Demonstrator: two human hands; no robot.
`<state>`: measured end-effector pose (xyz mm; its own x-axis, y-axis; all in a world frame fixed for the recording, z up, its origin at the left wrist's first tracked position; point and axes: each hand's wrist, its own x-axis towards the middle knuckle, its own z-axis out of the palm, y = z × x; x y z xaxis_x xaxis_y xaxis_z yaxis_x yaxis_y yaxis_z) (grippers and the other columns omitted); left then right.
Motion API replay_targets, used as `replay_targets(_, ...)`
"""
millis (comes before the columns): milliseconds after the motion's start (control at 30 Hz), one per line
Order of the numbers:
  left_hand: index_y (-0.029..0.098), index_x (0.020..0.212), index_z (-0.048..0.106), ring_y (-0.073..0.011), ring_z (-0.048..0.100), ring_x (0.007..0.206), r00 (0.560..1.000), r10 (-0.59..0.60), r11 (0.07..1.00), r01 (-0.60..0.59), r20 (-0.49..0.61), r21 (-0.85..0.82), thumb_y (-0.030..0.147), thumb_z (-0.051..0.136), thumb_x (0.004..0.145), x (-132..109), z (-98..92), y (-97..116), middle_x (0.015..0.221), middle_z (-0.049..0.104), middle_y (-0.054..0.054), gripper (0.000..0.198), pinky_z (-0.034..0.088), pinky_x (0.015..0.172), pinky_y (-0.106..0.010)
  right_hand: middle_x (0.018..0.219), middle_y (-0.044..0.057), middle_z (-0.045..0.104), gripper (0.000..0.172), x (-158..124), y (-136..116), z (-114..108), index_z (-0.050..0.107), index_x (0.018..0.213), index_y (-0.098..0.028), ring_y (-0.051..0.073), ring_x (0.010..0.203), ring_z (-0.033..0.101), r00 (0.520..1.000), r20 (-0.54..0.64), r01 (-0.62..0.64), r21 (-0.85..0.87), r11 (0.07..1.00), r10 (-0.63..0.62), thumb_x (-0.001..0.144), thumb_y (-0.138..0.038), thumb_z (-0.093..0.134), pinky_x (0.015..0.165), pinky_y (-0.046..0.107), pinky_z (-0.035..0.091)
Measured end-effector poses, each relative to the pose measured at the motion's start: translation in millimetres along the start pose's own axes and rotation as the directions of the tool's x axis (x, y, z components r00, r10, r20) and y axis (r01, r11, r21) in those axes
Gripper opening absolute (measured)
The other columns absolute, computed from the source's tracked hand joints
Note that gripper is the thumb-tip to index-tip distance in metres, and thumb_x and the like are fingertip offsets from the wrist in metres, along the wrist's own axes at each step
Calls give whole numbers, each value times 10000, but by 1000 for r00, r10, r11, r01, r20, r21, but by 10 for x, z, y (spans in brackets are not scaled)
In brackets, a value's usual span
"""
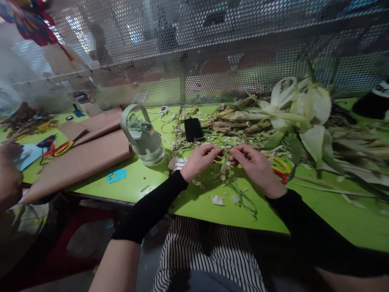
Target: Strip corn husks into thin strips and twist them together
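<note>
Low over the green table (194, 207), my two hands face each other with fingers pinched. Between them is a thin, pale green strip of corn husk (224, 164), whose fine strands hang down. My left hand (203, 160) pinches one side of it, and my right hand (253, 166) pinches the other; the exact grip is partly hidden by the fingers. Below lie loose green strips (243, 198) and a crumpled white scrap (218, 200). Scissors with yellow and red handles (278, 165) lie just beyond my right hand, partly covered.
A pale green water bottle (144, 140) stands left of my hands, with a black phone (193, 129) behind them. Corn husks (304, 117) are heaped at right. Brown paper (88, 162) and another pair of scissors (65, 147) lie left, near another person's hand (10, 174). A perforated metal screen (194, 52) borders the back.
</note>
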<state>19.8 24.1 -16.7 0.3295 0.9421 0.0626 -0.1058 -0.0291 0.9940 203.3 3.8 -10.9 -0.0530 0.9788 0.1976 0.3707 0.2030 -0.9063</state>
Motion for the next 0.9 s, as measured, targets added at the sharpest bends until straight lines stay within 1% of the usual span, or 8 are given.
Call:
replay_targets(100, 157, 832, 676, -113, 625, 735, 999, 29, 999, -28, -30, 21, 289, 655, 919, 4, 35, -16, 792, 687, -19, 159, 443, 696, -240, 754, 0, 675, 530, 21, 46, 73, 647, 859, -225, 161, 667, 599, 994, 53, -101, 155, 983, 94, 691, -701, 810, 662, 320, 504)
replay_targets(267, 156, 822, 660, -109, 607, 718, 998, 47, 999, -47, -40, 12, 231, 657, 910, -29, 58, 20, 772, 662, -5, 116, 433, 703, -249, 828, -12, 703, 498, 15, 34, 105, 667, 861, -229, 142, 706, 623, 982, 45, -186, 322, 928, 181, 594, -562, 923, 659, 284, 524)
replay_targets(367, 157, 803, 637, -107, 611, 707, 999, -3, 999, 1, -44, -40, 238, 644, 924, -33, 62, 35, 746, 650, -3, 146, 415, 697, -248, 834, -14, 706, 484, 3, -21, 89, 686, 890, -232, 128, 661, 614, 958, 124, -287, 381, 879, 260, 568, -490, 941, 603, 267, 515)
replay_targets(467, 161, 807, 630, -104, 600, 711, 999, -22, 998, 19, -50, -60, 264, 657, 917, -33, 64, 26, 754, 646, -1, 154, 404, 698, -250, 791, -18, 682, 457, 0, -63, 71, 683, 878, -234, 116, 599, 568, 940, 165, -340, 376, 862, 298, 562, -447, 936, 528, 257, 475)
replay_targets(600, 160, 835, 635, -97, 542, 708, 999, 15, 1000, -15, -29, -27, 367, 757, 840, -42, 61, 5, 785, 625, 11, 241, 391, 698, -264, 738, -32, 650, 430, 0, -46, 69, 666, 846, -238, 112, 582, 545, 944, 155, -327, 337, 883, 291, 570, -444, 924, 509, 249, 448)
replay_targets(733, 158, 807, 602, -84, 500, 694, 1000, 2, 1000, -2, -16, -20, 473, 876, 686, -31, 45, 2, 779, 595, 30, 435, 377, 695, -270, 816, -32, 708, 502, -11, 1, 90, 670, 887, -253, 136, 699, 628, 956, 144, -291, 393, 872, 254, 512, -418, 961, 647, 268, 525)
replay_targets(833, 152, 814, 610, -81, 497, 677, 1000, -21, 1000, 21, -15, -16, 527, 854, 700, -7, 26, 3, 752, 600, 32, 462, 371, 682, -266, 878, -24, 741, 492, -13, 18, 92, 707, 938, -267, 152, 769, 657, 967, 138, -253, 399, 881, 215, 550, -435, 959, 701, 279, 541)
replay_targets(900, 148, 836, 618, -83, 511, 679, 999, -42, 999, 43, 8, -8, 524, 842, 720, 5, 13, 1, 747, 609, 30, 454, 370, 677, -261, 851, -30, 733, 432, -3, 19, 85, 731, 893, -269, 144, 766, 650, 971, 115, -237, 413, 879, 207, 569, -442, 959, 697, 265, 534)
